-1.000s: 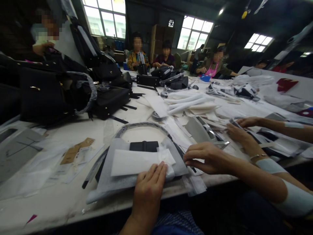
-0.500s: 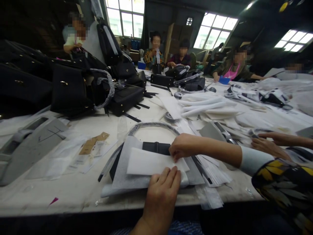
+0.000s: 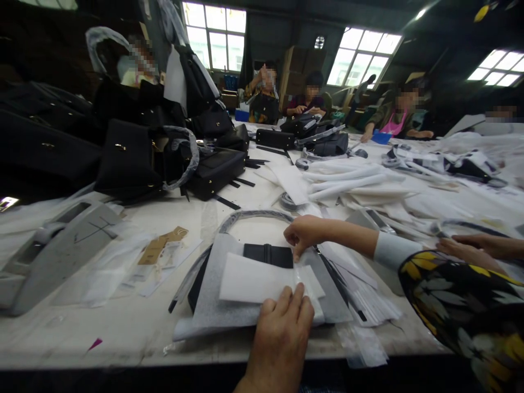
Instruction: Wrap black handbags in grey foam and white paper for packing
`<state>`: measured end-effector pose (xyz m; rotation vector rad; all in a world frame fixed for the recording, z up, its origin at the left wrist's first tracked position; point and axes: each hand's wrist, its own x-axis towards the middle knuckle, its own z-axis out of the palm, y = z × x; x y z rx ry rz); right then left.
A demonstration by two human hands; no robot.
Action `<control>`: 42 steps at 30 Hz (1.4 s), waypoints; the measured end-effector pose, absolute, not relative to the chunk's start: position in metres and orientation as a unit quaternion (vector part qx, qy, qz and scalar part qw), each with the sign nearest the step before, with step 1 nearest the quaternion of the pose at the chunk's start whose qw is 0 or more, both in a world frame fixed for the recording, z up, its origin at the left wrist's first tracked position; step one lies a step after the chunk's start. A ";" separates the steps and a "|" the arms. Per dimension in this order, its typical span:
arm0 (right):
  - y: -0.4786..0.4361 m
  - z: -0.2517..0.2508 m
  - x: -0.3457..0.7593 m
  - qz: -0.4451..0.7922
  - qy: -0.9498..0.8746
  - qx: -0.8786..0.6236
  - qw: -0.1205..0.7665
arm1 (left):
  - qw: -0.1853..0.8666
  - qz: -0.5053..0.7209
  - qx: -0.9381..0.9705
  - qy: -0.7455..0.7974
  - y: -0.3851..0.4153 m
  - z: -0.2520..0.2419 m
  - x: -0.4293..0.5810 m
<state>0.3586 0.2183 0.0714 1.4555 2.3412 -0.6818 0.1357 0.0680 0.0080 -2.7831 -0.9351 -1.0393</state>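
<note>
At the lower middle of the head view, a black bag [image 3: 194, 297] lies on the desk [image 3: 123, 325], covered only partly, I judge: thin greyish tissue [image 3: 210, 284] and a smooth white rectangular sheet [image 3: 249, 283] lie over it, the curved handle [image 3: 254, 213] wears wrinkled film, but the dark panel [image 3: 264, 255] is uncovered. The left hand [image 3: 282, 330] presses flat on the sheet; the right hand [image 3: 306, 233] bunches its fingertips above, its grip on anything being unclear.

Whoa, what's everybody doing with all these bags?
The person's left hand rests on a white sheet lying over pale paper, with a wrapped handle beyond. The right hand is beside a black piece; whether it pinches anything is unclear. Black bags are piled at the left, and other people are across the table.
</note>
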 end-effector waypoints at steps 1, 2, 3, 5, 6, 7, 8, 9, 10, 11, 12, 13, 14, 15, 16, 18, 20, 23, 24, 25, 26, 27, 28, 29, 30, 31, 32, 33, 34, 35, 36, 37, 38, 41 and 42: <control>0.223 0.067 0.362 -0.275 0.806 0.503 0.146 | 0.012 -0.341 -0.891 -0.301 0.068 0.006 0.136; 0.227 0.063 0.365 -0.303 0.800 0.497 0.144 | 0.012 -0.348 -0.887 -0.302 0.067 0.004 0.137; 0.230 0.058 0.367 -0.321 0.798 0.489 0.143 | 0.012 -0.356 -0.883 -0.305 0.067 0.002 0.137; 0.235 0.051 0.369 -0.344 0.795 0.480 0.141 | 0.011 -0.370 -0.875 -0.313 0.066 -0.002 0.139; 0.236 0.049 0.369 -0.353 0.792 0.478 0.138 | 0.011 -0.375 -0.872 -0.315 0.066 -0.004 0.140; 0.237 0.047 0.370 -0.359 0.789 0.480 0.134 | 0.010 -0.374 -0.872 -0.316 0.066 -0.005 0.140; 0.238 0.047 0.370 -0.360 0.787 0.484 0.128 | 0.009 -0.370 -0.874 -0.316 0.066 -0.006 0.140; 0.238 0.048 0.371 -0.356 0.784 0.493 0.119 | 0.009 -0.365 -0.876 -0.315 0.066 -0.006 0.140; 0.237 0.050 0.371 -0.348 0.781 0.507 0.107 | 0.008 -0.360 -0.878 -0.314 0.066 -0.006 0.140; 0.236 0.053 0.372 -0.333 0.778 0.524 0.092 | 0.009 -0.361 -0.878 -0.314 0.066 -0.006 0.140; 0.232 0.057 0.373 -0.315 0.776 0.541 0.074 | 0.010 -0.369 -0.874 -0.315 0.066 -0.007 0.140; 0.228 0.061 0.374 -0.293 0.775 0.557 0.054 | 0.012 -0.382 -0.868 -0.316 0.066 -0.008 0.141; 0.222 0.065 0.373 -0.274 0.776 0.567 0.036 | 0.014 -0.394 -0.863 -0.317 0.066 -0.010 0.141; 0.214 0.068 0.373 -0.260 0.778 0.571 0.021 | 0.015 -0.402 -0.859 -0.317 0.066 -0.011 0.142; 0.206 0.071 0.371 -0.255 0.782 0.568 0.012 | 0.017 -0.406 -0.857 -0.316 0.066 -0.013 0.143; 0.189 0.074 0.367 -0.275 0.788 0.550 0.017 | 0.018 -0.399 -0.863 -0.311 0.066 -0.015 0.143; 0.179 0.073 0.363 -0.317 0.778 0.541 0.044 | 0.021 -0.390 -0.868 -0.309 0.066 -0.015 0.142; 0.182 0.064 0.359 -0.372 0.741 0.554 0.079 | 0.017 -0.366 -0.878 -0.307 0.066 -0.011 0.139; 0.187 0.061 0.359 -0.388 0.730 0.557 0.085 | 0.016 -0.362 -0.879 -0.309 0.066 -0.010 0.137; 0.193 0.057 0.359 -0.404 0.721 0.555 0.091 | 0.014 -0.358 -0.881 -0.309 0.066 -0.009 0.137; 0.199 0.054 0.360 -0.418 0.715 0.552 0.095 | 0.012 -0.352 -0.884 -0.309 0.066 -0.009 0.136; 0.204 0.051 0.360 -0.433 0.709 0.547 0.099 | 0.011 -0.346 -0.887 -0.307 0.066 -0.009 0.136; 0.208 0.049 0.361 -0.448 0.705 0.541 0.102 | 0.009 -0.342 -0.888 -0.307 0.066 -0.010 0.136; 0.211 0.048 0.362 -0.459 0.701 0.536 0.102 | 0.009 -0.335 -0.891 -0.307 0.066 -0.012 0.136; 0.212 0.048 0.363 -0.466 0.699 0.532 0.101 | 0.008 -0.328 -0.893 -0.307 0.066 -0.013 0.136; 0.213 0.048 0.364 -0.470 0.699 0.530 0.099 | 0.010 -0.325 -0.893 -0.311 0.067 -0.015 0.136; 0.213 0.049 0.364 -0.469 0.700 0.531 0.094 | 0.011 -0.321 -0.893 -0.314 0.067 -0.017 0.136; 0.212 0.051 0.365 -0.463 0.702 0.534 0.086 | 0.014 -0.315 -0.895 -0.316 0.067 -0.017 0.136; 0.209 0.054 0.365 -0.450 0.706 0.541 0.074 | 0.016 -0.305 -0.899 -0.314 0.068 -0.017 0.135; 0.204 0.058 0.365 -0.431 0.712 0.551 0.059 | 0.019 -0.295 -0.903 -0.311 0.068 -0.016 0.134; 0.198 0.062 0.364 -0.406 0.718 0.564 0.038 | 0.022 -0.286 -0.907 -0.308 0.068 -0.014 0.133; 0.188 0.066 0.363 -0.374 0.724 0.580 0.013 | 0.024 -0.277 -0.910 -0.306 0.069 -0.012 0.131; 0.176 0.070 0.360 -0.339 0.728 0.596 -0.014 | 0.024 -0.274 -0.912 -0.304 0.069 -0.009 0.130; 0.125 0.073 0.346 -0.247 0.736 0.623 -0.091 | 0.004 -0.291 -0.909 -0.299 0.069 -0.001 0.129; 0.105 0.069 0.340 -0.227 0.746 0.616 -0.112 | -0.008 -0.304 -0.906 -0.296 0.069 0.000 0.128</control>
